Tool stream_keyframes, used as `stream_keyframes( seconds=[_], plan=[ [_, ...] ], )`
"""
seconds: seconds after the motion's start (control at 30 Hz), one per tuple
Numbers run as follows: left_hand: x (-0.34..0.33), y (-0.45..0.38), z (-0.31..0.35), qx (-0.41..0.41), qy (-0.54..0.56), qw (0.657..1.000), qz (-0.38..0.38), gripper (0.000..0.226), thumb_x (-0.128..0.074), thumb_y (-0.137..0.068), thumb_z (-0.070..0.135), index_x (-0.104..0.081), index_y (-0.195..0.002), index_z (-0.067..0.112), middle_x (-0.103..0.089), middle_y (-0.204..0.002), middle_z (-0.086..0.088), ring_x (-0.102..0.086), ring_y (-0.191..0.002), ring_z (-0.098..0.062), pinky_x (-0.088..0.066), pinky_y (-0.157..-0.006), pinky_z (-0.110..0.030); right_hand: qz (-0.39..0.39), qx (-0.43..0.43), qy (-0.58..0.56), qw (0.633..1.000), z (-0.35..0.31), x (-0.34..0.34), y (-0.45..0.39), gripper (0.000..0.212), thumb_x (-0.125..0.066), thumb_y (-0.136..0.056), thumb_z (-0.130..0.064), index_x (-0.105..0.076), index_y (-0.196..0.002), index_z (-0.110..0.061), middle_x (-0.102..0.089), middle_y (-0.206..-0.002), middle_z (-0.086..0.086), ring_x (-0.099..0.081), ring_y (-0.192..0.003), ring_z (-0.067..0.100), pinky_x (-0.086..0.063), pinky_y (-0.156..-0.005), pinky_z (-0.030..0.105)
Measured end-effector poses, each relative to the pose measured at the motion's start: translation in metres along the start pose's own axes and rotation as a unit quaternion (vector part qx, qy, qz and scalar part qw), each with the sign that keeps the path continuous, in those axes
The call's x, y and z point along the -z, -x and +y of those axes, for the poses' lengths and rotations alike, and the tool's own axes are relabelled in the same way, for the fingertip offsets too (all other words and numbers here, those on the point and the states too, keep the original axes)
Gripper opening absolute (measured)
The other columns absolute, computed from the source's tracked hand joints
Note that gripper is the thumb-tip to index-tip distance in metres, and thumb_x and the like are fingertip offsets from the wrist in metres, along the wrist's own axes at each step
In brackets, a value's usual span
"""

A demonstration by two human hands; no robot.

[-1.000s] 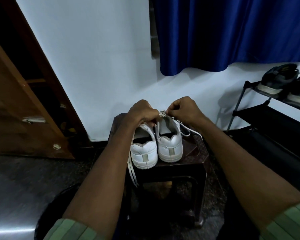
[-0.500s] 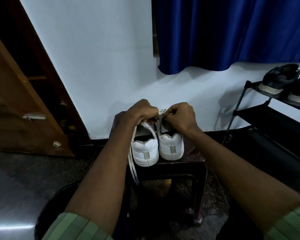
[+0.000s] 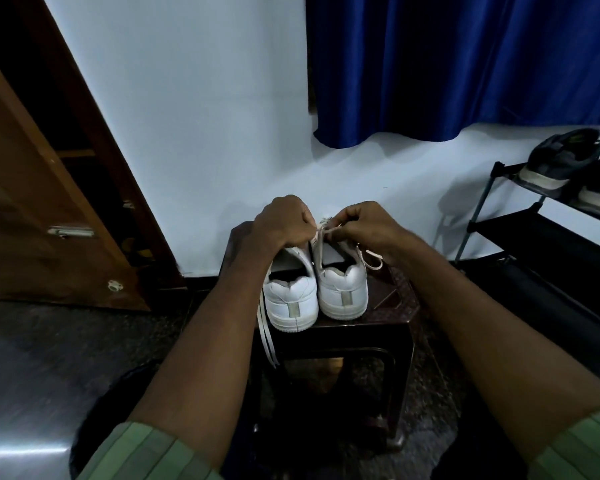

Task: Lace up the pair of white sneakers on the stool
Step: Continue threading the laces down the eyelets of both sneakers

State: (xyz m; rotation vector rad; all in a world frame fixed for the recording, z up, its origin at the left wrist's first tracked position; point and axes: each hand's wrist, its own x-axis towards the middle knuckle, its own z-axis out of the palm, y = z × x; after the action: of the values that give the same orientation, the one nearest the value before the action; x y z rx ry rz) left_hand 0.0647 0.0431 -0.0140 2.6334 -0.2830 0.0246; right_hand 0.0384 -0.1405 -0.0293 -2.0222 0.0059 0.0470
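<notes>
Two white sneakers stand side by side, heels toward me, on a dark brown stool (image 3: pixel 392 306). My left hand (image 3: pixel 283 221) is closed above the left sneaker (image 3: pixel 291 299) and pinches a white lace (image 3: pixel 321 237) that runs over the right sneaker (image 3: pixel 343 289). My right hand (image 3: pixel 361 225) is closed on the same lace above the right sneaker's tongue. Both hands nearly touch and hide the eyelets. A loose lace end (image 3: pixel 373 261) loops out to the right, and another lace (image 3: pixel 267 337) hangs off the stool's left front.
A white wall and a blue curtain (image 3: pixel 465 64) stand behind the stool. A black shoe rack (image 3: pixel 534 233) with dark shoes (image 3: pixel 561 161) is at the right. A brown wooden door (image 3: pixel 32 220) is at the left. The floor is dark stone.
My right hand has drawn slightly to the right, pulling the lace taut between the hands. The loose lace loop shows again at the right sneaker's side. The left hand stayed put.
</notes>
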Motion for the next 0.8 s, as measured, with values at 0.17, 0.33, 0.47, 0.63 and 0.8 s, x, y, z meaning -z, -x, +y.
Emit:
stream_keyframes(
  seconds=[0.17, 0.33, 0.47, 0.63, 0.8],
  plan=[
    [0.025, -0.006, -0.002, 0.085, 0.215, 0.973, -0.028, 0.017, -0.054, -0.095, 0.007, -0.069, -0.096, 0.001, -0.079, -0.104, -0.018, -0.077, -0.084, -0.024, -0.062, -0.088, -0.039, 0.068, -0.003, -0.111, 0.992, -0.004, 0.02, -0.005, 0.017, -0.066, -0.079, 0.006, -0.076, -0.089, -0.004, -0.063, -0.063, 0.009, -0.048, -0.047, 0.017, -0.036, -0.047, 0.024],
    [0.025, 0.003, -0.002, 0.146, 0.708, 0.683, -0.108, 0.024, -0.04, -0.104, 0.004, -0.055, -0.086, 0.01, -0.074, -0.082, -0.006, -0.073, -0.086, -0.022, -0.058, -0.082, -0.032, 0.271, 0.05, 0.045, 0.96, 0.001, 0.024, -0.01, 0.006, -0.073, -0.082, -0.016, -0.077, -0.086, -0.019, -0.064, -0.065, -0.009, -0.058, -0.06, 0.008, -0.046, -0.063, 0.025],
    [0.013, -0.005, 0.011, 0.092, 0.361, 0.928, -0.014, 0.02, -0.046, -0.104, 0.02, -0.055, -0.087, 0.016, -0.053, -0.069, 0.001, -0.048, -0.062, -0.017, -0.038, -0.061, -0.031, 0.316, 0.016, -0.099, 0.944, -0.004, 0.022, -0.015, 0.055, -0.059, -0.095, -0.059, -0.07, -0.073, -0.01, -0.068, -0.063, 0.0, -0.054, -0.052, 0.014, -0.042, -0.057, 0.027],
    [-0.013, -0.004, 0.013, -0.028, -0.182, 0.982, 0.035, 0.053, -0.042, -0.104, 0.056, -0.077, -0.107, 0.017, -0.074, -0.113, -0.006, -0.064, -0.112, -0.031, -0.035, -0.106, -0.045, 0.235, 0.06, -0.247, 0.938, -0.014, 0.024, -0.014, 0.062, -0.057, -0.098, -0.058, -0.074, -0.087, 0.0, -0.07, -0.073, 0.013, -0.059, -0.053, 0.02, -0.04, -0.045, 0.025],
    [-0.005, -0.007, 0.019, -0.035, 0.144, 0.972, 0.182, 0.053, -0.055, -0.099, 0.048, -0.051, -0.056, 0.017, -0.053, -0.07, 0.0, -0.057, -0.078, -0.024, -0.042, -0.081, -0.037, 0.237, 0.152, -0.096, 0.955, -0.011, 0.018, -0.015, 0.031, -0.077, -0.088, -0.043, -0.073, -0.08, -0.013, -0.071, -0.072, 0.007, -0.071, -0.068, 0.027, -0.057, -0.06, 0.04]
  ],
)
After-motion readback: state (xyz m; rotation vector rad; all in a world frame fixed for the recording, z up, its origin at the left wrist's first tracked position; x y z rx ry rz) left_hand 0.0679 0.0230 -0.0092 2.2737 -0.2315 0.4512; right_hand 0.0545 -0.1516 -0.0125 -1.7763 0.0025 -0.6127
